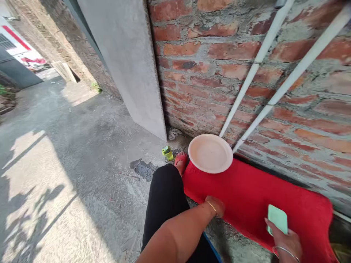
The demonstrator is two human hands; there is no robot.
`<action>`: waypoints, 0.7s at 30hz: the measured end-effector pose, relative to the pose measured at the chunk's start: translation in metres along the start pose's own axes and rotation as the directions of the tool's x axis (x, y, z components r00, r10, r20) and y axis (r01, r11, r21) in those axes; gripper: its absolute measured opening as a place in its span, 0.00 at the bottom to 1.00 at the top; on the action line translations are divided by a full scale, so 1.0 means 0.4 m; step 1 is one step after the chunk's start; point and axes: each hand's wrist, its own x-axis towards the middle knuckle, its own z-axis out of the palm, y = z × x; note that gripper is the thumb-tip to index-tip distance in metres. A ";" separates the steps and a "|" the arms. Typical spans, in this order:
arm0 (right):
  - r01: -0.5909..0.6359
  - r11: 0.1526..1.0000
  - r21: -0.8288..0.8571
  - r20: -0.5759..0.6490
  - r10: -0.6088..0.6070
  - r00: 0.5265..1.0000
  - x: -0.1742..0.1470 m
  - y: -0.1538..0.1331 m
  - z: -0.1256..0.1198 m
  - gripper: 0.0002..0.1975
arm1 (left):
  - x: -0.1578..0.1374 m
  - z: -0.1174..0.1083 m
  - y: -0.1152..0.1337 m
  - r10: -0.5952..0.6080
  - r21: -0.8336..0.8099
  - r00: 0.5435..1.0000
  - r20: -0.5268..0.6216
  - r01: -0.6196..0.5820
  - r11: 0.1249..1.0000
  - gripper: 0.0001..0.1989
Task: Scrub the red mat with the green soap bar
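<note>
Green block (278,217) with round corners sits in the right hand (289,241); can't tell if the left hand (218,205) grips the flat red cloth (255,190).

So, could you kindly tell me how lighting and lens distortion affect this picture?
Head view: harsh sun brightens the floor at left, broken by leafy shadows; head view: left hand, right hand and red surface lie in shade; head view: the brick wall stretches and smears toward upper right.

L hand (217,207): fingers hidden; green block (278,216): pt. behind R hand (289,242); wrist (286,258) cut off btm.
</note>
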 end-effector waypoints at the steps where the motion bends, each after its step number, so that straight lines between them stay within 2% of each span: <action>1: 0.001 1.000 0.022 0.049 -0.002 0.999 -0.019 -0.036 0.008 0.27 | -0.016 -0.008 0.001 -0.018 -0.002 1.000 -0.008 0.018 1.000 0.24; 4: 0.199 0.976 0.085 0.171 -0.211 0.962 -0.084 -0.164 0.046 0.29 | -0.055 -0.033 0.003 -0.044 0.049 0.999 -0.006 0.044 0.998 0.22; 7: 0.343 0.939 -0.011 0.226 -0.332 0.916 -0.140 -0.274 0.083 0.29 | -0.078 -0.053 0.005 -0.020 0.096 0.999 -0.031 0.023 0.995 0.20; 10: 0.421 0.903 -0.082 0.238 -0.392 0.889 -0.145 -0.308 0.093 0.30 | -0.085 -0.064 0.008 0.016 0.146 0.999 -0.036 -0.011 0.989 0.20; 12: 0.369 0.925 -0.090 0.195 -0.347 0.917 -0.113 -0.273 0.078 0.30 | -0.084 -0.066 0.011 0.032 0.158 0.999 -0.037 -0.025 0.987 0.20; 16: 0.063 0.991 0.118 0.091 -0.074 0.993 -0.012 -0.106 0.014 0.26 | -0.078 -0.066 0.015 0.034 0.149 0.999 -0.032 -0.029 0.988 0.20; 19: -0.151 0.953 0.261 0.000 0.157 0.988 0.041 0.004 -0.028 0.24 | -0.073 -0.064 0.018 0.026 0.136 0.999 -0.028 -0.022 0.990 0.20; 21: -0.215 0.934 0.287 -0.042 0.237 0.971 0.046 0.023 -0.034 0.25 | -0.069 -0.061 0.018 0.021 0.129 0.999 -0.026 -0.018 0.991 0.20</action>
